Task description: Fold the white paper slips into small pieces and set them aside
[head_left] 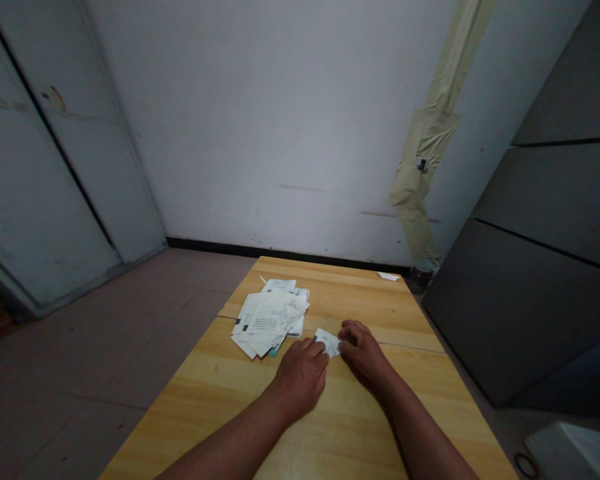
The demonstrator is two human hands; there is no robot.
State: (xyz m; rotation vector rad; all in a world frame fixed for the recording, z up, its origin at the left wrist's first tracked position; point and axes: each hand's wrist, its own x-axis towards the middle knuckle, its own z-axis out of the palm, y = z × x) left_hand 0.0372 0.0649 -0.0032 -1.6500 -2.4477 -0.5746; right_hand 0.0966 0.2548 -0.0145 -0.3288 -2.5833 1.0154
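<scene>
A small white piece of printed paper (329, 341), which looks folded, is between my two hands over the middle of the wooden table. My left hand (301, 377) has its fingers closed on the paper's left side. At its right edge, my right hand (364, 352) is curled with thumb and fingertips on the paper. Just left of my hands lies a loose pile of printed paper sheets (270, 319), overlapping at various angles. My fingers hide part of the small piece.
The wooden table (220, 400) has a seam across it. A white paper slip (389, 276) lies at its far right corner. Beyond stands a white wall (280, 133), with a dark grey panelled unit (545, 267) to the right and a pale box (575, 450) at lower right.
</scene>
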